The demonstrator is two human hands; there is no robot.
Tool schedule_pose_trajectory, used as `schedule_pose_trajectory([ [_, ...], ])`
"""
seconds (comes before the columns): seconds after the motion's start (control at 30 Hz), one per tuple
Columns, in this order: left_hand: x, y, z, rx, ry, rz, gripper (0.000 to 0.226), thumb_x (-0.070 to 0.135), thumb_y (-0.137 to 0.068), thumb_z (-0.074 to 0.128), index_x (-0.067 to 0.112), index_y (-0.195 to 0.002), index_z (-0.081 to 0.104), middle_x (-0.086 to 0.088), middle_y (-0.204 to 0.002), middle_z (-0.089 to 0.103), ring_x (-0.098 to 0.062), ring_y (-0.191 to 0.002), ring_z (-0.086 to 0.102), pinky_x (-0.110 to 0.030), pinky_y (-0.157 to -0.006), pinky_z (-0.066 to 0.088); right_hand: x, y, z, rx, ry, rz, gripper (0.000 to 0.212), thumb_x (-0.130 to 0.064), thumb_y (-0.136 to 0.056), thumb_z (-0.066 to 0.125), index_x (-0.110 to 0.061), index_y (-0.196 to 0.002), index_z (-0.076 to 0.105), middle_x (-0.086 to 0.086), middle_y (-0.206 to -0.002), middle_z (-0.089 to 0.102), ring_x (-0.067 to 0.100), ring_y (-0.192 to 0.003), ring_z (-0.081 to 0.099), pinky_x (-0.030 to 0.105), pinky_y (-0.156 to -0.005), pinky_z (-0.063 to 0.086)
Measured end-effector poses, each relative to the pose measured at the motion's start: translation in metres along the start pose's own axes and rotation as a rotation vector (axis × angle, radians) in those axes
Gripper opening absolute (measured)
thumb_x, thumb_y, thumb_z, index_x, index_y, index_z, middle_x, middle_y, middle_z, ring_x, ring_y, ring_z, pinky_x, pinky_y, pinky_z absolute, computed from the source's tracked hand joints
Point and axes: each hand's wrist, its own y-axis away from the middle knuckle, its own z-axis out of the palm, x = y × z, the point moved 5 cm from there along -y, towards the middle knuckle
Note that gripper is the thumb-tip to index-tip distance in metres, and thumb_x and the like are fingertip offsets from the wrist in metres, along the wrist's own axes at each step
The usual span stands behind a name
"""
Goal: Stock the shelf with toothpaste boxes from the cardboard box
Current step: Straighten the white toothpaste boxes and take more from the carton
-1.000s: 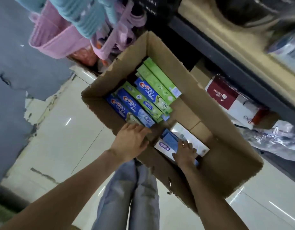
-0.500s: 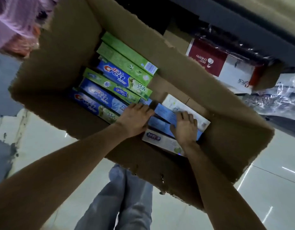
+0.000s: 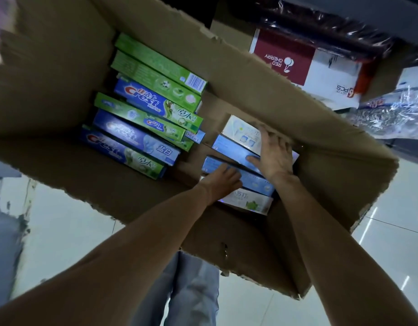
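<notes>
1. Pale blue boxes (image 3: 231,147) lie flat in the right part of the carton (image 3: 250,74), stacked slanting with a white box (image 3: 241,132) at the far end and a white-green box (image 3: 250,202) at the near end
2. Left hand (image 3: 223,182) rests on the lower blue box, fingers curled over its top edge, holding it
3. Right hand (image 3: 273,156) lies over the upper blue box and the white box, fingers spread fairly wide and flat, thumb down on the blue one; no clear grip
4. Crest boxes (image 3: 142,128), green and blue, glossy printed card, long and thin, packed side by side in the carton's left part, apart from the hands
5. Carton is brown corrugated card, rim torn and ragged, tall walls; the near wall hides the left wrist's underside and part of the white-green box
6. Behind the carton, a red-white box (image 3: 304,67) under crinkled clear plastic wrap (image 3: 386,111), on a low dark shelf (image 3: 379,17)
7. Glossy pale tile floor (image 3: 391,243) below; blue jeans (image 3: 189,290) between the forearms
</notes>
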Motion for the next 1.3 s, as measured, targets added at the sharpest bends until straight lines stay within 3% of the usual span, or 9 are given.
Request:
schedule_pose_trajectory([
  [0.1,-0.009,0.004,0.009,0.020,0.014,-0.105,0.043,0.019,-0.081,0.032,0.027,-0.102,0.069,0.002,-0.102,0.068,-0.015,-0.087,0.065,-0.027,-0.073,0.053,0.005,-0.006,-0.004,-0.025,0.061,0.009,0.090,-0.052,-0.071,0.073,-0.012,-0.138,0.030,0.017,-0.132,0.049,0.035,-0.121,0.038,0.042,-0.098,0.028],
  [0.2,-0.017,0.006,0.007,0.133,-0.007,-0.151,0.034,0.023,-0.075,0.041,0.023,-0.083,0.074,0.002,-0.083,0.069,-0.014,-0.070,0.065,-0.022,-0.054,0.051,0.005,-0.009,-0.007,-0.032,0.103,-0.011,0.086,-0.056,-0.068,0.072,-0.010,-0.133,0.039,0.014,-0.130,0.051,0.032,-0.118,0.037,0.039,-0.097,0.027],
  [0.37,-0.047,0.026,-0.005,-0.025,0.181,-0.031,0.066,0.030,-0.079,0.068,0.002,-0.131,0.038,-0.020,-0.132,0.036,-0.034,-0.123,0.036,-0.042,-0.091,0.046,-0.008,0.019,-0.017,-0.004,-0.009,0.035,0.062,-0.041,-0.082,0.067,-0.007,-0.125,0.038,0.017,-0.127,0.051,0.035,-0.115,0.050,0.044,-0.093,0.040],
  [0.57,-0.080,0.105,-0.034,0.022,0.461,-0.217,0.080,0.048,-0.070,0.071,0.010,-0.131,0.036,-0.011,-0.134,0.037,-0.029,-0.113,0.048,-0.036,-0.085,0.043,-0.028,0.087,-0.073,-0.020,-0.239,0.099,0.053,-0.040,-0.087,0.063,-0.012,-0.124,0.037,0.013,-0.125,0.056,0.033,-0.108,0.059,0.037,-0.082,0.046],
  [0.77,-0.089,0.219,-0.074,0.127,0.887,-0.632,0.065,0.050,-0.070,0.069,0.017,-0.117,0.038,-0.004,-0.107,0.063,-0.030,-0.096,0.061,-0.031,-0.069,0.039,-0.042,0.170,-0.151,-0.100,-0.986,0.225,0.041,-0.028,-0.085,0.066,-0.014,-0.114,0.041,0.000,-0.112,0.061,0.021,-0.100,0.061,0.032,-0.081,0.047],
  [1.0,-0.036,0.336,-0.161,0.611,2.006,-0.709,0.053,0.007,-0.085,0.066,0.009,-0.129,0.036,-0.005,-0.117,0.061,-0.008,-0.095,0.063,-0.019,-0.080,0.048,-0.067,0.282,-0.261,-0.108,-1.547,0.181,0.040,-0.039,-0.094,0.050,-0.036,-0.131,0.038,-0.015,-0.115,0.061,0.004,-0.099,0.061,0.029,-0.083,0.051],
  [1.1,-0.020,0.375,-0.212,0.656,1.970,-0.636,0.068,0.002,-0.077,0.073,0.015,-0.128,0.030,0.011,-0.100,0.058,0.005,-0.078,0.060,-0.010,-0.068,0.047,-0.071,0.318,-0.299,-0.069,-1.591,0.163,0.049,-0.061,-0.088,0.034,-0.040,-0.131,0.041,-0.013,-0.116,0.063,-0.001,-0.093,0.065,0.024,-0.077,0.050],
  [1.2,-0.009,0.400,-0.256,0.628,1.854,-0.587,0.082,0.013,-0.069,0.082,0.018,-0.133,0.031,0.010,-0.109,0.061,-0.002,-0.090,0.061,-0.016,-0.073,0.046,-0.067,0.344,-0.331,0.026,-1.678,0.149,0.025,-0.040,-0.099,0.037,-0.045,-0.123,0.041,-0.027,-0.099,0.065,-0.008,-0.081,0.065,0.019,-0.071,0.050],
  [1.3,0.000,0.409,-0.294,0.647,1.741,-0.590,0.075,0.025,-0.059,0.089,0.015,-0.123,0.050,0.002,-0.113,0.068,-0.011,-0.096,0.065,-0.029,-0.084,0.052,-0.052,0.366,-0.356,0.105,-1.793,0.143,0.037,-0.017,-0.095,0.053,-0.031,-0.128,0.043,-0.014,-0.096,0.065,0.000,-0.075,0.067,0.020,-0.064,0.052],
])
